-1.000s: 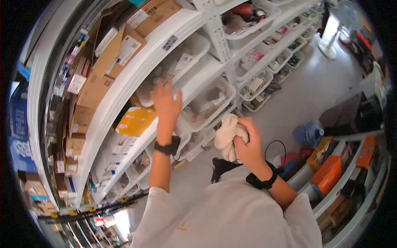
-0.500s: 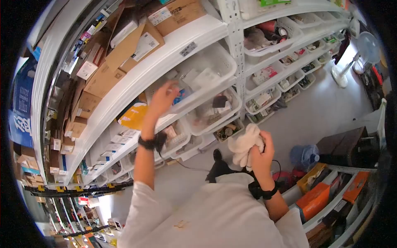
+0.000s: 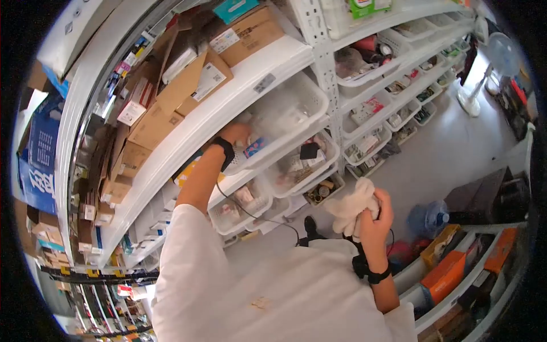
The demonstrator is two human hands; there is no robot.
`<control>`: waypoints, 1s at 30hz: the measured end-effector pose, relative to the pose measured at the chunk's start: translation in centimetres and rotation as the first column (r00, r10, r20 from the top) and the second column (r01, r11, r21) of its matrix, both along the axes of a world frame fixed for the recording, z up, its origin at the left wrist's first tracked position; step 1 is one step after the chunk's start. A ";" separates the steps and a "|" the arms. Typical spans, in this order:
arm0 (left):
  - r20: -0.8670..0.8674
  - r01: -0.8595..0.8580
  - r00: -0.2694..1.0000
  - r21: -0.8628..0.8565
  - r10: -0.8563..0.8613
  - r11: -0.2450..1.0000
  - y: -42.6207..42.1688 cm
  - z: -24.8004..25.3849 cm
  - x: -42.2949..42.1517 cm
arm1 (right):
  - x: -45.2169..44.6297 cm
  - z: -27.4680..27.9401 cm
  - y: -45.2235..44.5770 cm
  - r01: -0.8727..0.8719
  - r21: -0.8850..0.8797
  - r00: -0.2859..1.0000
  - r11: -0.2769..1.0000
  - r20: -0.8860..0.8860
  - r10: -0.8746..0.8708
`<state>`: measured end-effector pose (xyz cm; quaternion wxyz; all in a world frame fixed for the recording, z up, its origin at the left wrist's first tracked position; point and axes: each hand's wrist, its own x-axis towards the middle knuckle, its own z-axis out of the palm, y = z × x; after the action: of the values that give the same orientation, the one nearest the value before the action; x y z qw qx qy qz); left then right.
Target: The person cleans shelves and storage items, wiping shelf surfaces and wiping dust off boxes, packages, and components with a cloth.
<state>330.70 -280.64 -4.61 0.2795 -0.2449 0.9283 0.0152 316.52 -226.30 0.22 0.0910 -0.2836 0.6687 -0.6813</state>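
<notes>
Hands apart. Right hand (image 3: 377, 221), 4 o'clock from view centre, clamped on white fabric gloves (image 3: 352, 210). Left hand (image 3: 235, 134), between 10 and 11, inside white plastic bin (image 3: 307, 96); cannot tell its grip. Blue-pink packet (image 3: 254, 147) at its 4 o'clock.

The fabric bundle (image 3: 352, 210) is creamy white, both wristbands (image 3: 378, 277) black, the shirt (image 3: 285, 285) white with a tan mark (image 3: 259, 303), the bin (image 3: 310, 117) whitish, the small packet (image 3: 254, 147) blue and pink, the cardboard box (image 3: 250, 37) brown.
</notes>
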 end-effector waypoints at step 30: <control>-0.521 0.476 -0.013 0.748 0.854 0.464 46.1 5.6 -8.0 | -0.4 3.0 3.3 -0.189 -0.264 0.947 0.946 -0.303 0.105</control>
<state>322.67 -234.49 0.95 -0.3800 -0.1513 0.6122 0.6767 316.13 -222.97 3.26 0.0022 -0.4385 0.5443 -0.7151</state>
